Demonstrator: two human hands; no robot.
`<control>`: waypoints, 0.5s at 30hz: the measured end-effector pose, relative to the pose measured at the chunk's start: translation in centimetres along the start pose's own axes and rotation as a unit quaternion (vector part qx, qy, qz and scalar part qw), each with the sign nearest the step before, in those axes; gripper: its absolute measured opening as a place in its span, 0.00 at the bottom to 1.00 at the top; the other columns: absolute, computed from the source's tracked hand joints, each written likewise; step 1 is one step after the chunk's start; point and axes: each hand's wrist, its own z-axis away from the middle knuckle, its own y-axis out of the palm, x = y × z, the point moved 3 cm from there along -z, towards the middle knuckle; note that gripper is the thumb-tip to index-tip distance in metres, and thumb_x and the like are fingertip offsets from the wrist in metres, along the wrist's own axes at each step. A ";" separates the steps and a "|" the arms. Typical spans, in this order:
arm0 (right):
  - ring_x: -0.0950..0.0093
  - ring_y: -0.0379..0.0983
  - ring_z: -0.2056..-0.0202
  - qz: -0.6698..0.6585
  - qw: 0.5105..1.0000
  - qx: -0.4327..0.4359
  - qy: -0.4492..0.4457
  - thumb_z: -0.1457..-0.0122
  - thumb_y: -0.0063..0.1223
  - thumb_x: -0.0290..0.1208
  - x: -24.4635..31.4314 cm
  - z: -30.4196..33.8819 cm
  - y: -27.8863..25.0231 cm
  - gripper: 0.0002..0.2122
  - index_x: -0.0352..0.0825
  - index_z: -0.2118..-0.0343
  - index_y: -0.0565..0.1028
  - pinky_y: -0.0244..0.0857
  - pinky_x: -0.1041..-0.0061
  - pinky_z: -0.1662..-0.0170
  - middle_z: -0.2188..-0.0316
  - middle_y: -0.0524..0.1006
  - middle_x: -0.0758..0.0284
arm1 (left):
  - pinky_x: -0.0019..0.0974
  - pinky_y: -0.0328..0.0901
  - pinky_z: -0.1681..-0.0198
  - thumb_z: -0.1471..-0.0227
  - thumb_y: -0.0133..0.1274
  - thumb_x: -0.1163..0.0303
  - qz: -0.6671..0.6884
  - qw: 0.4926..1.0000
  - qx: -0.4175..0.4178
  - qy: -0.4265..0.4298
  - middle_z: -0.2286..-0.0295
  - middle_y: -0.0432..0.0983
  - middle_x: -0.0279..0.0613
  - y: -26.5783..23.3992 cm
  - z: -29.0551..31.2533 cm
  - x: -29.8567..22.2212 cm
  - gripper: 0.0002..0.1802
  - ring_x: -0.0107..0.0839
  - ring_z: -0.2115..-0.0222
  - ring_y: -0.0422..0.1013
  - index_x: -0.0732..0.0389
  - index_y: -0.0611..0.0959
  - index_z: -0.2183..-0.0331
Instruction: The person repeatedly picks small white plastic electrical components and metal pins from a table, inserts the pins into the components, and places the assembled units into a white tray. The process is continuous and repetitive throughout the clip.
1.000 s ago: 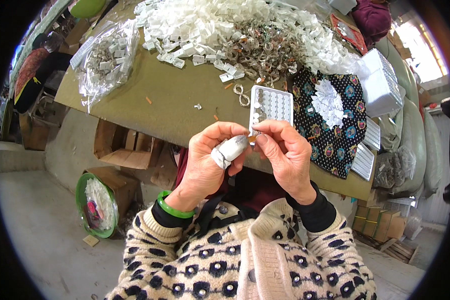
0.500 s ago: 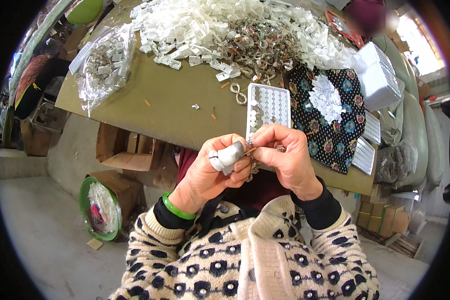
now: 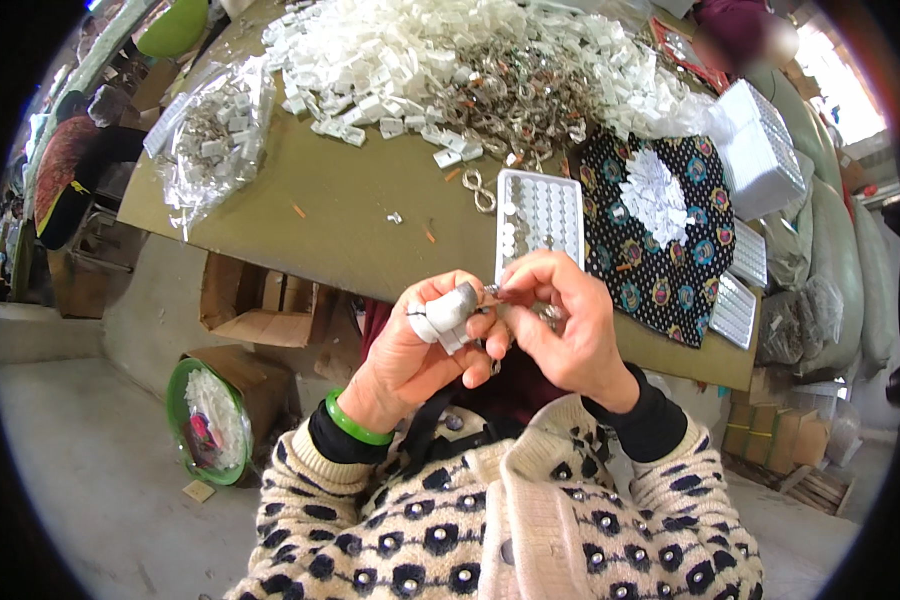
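Note:
My left hand (image 3: pixel 395 350) is in front of my chest, its index finger wrapped in white tape with a greyed tip (image 3: pixel 448 308). Beside it, my right hand (image 3: pixel 580 335) is closed in a pinch. Between the fingertips of both hands is a small silvery metal piece (image 3: pixel 491 291), too small to make out fully. A silvery chain (image 3: pixel 550 316) shows among the right fingers, and part of it seems to hang below the hands. Just beyond them lies a white tray (image 3: pixel 540 215) with rows of round cells, some filled. One looped chain (image 3: pixel 480 190) rests left of the tray.
White plastic pieces (image 3: pixel 370 70) and tangled chains (image 3: pixel 515 100) are heaped at the table's far side. A clear bag (image 3: pixel 215 140) lies left. On the right, a patterned cloth (image 3: pixel 690 290) bears white tags (image 3: pixel 655 200), beside stacked trays (image 3: pixel 760 150). A green basket (image 3: pixel 177 400) stands on the floor.
My right hand has turned slightly, its fingers curling more over the piece. My left fingers have shifted and spread a little below it. The view has moved slightly.

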 end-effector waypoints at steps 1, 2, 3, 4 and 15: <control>0.70 0.73 0.74 -0.021 1.000 0.008 0.004 0.52 0.53 0.13 0.1 0.1 0.1 0.07 0.31 0.70 0.73 0.66 0.76 0.70 0.76 0.74 0.63 | 0.36 0.72 0.81 0.42 0.54 0.65 0.007 1.000 0.016 0.000 0.77 0.72 0.39 0.3 0.1 -0.3 0.10 0.39 0.73 0.75 0.62 0.77 0.65; 0.69 0.74 0.72 0.071 0.991 0.033 -0.108 0.50 0.56 0.15 0.6 -0.3 0.0 0.09 0.32 0.66 0.74 0.68 0.76 0.69 0.73 0.75 0.62 | 0.34 0.68 0.83 0.42 0.54 0.64 -0.007 1.000 -0.001 -0.016 0.77 0.73 0.39 0.4 0.2 -0.4 0.11 0.36 0.76 0.74 0.62 0.77 0.65; 0.68 0.74 0.72 0.105 0.983 0.035 -0.144 0.49 0.56 0.15 0.8 -0.3 -0.1 0.09 0.31 0.65 0.74 0.68 0.76 0.68 0.71 0.75 0.61 | 0.30 0.65 0.84 0.43 0.55 0.64 -0.010 1.000 -0.017 -0.019 0.78 0.73 0.39 0.6 0.3 -0.4 0.11 0.32 0.79 0.73 0.62 0.77 0.66; 0.71 0.74 0.72 0.109 0.979 0.032 -0.166 0.47 0.55 0.15 0.8 -0.4 -0.2 0.08 0.31 0.65 0.74 0.68 0.77 0.68 0.71 0.75 0.63 | 0.28 0.63 0.84 0.44 0.56 0.64 -0.060 0.998 -0.024 -0.017 0.78 0.74 0.37 0.7 0.3 -1.0 0.11 0.29 0.80 0.72 0.62 0.78 0.66; 0.82 0.68 0.75 -0.275 0.947 0.018 0.162 0.38 0.50 0.20 -1.9 0.8 -1.1 0.05 0.28 0.60 0.72 0.66 0.81 0.69 0.75 0.72 0.68 | 0.49 0.67 0.69 0.57 0.50 0.77 -0.910 0.249 -0.117 0.310 0.69 0.66 0.47 -2.6 -11.3 -12.5 0.00 0.46 0.68 0.72 0.62 0.75 0.77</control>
